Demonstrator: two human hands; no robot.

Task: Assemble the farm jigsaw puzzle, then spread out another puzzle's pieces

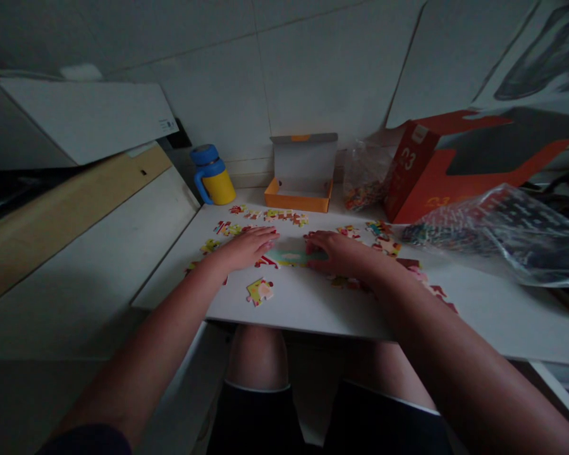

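A light green strip of joined jigsaw pieces [291, 256] lies on the white table between my hands. My left hand [251, 248] rests palm down at its left end, fingers stretched to the right over nearby pieces. At the other end, my right hand [339, 254] is bent round the strip, its thumb at the near edge and its fingers at the far edge. A red and white bit of puzzle [267, 261] shows just under my left hand. Closer to me lies a loose yellow-green jigsaw piece [260, 291]. What lies beneath both palms is hidden.
Jigsaw pieces [284, 217] are spread around the back and sides. Behind them stand a blue-yellow flask [213, 175], an open orange box [298, 201], a bag of small pieces [365, 180] and a large red box [427, 170]. Clear plastic wrap [507, 234] lies at the right.
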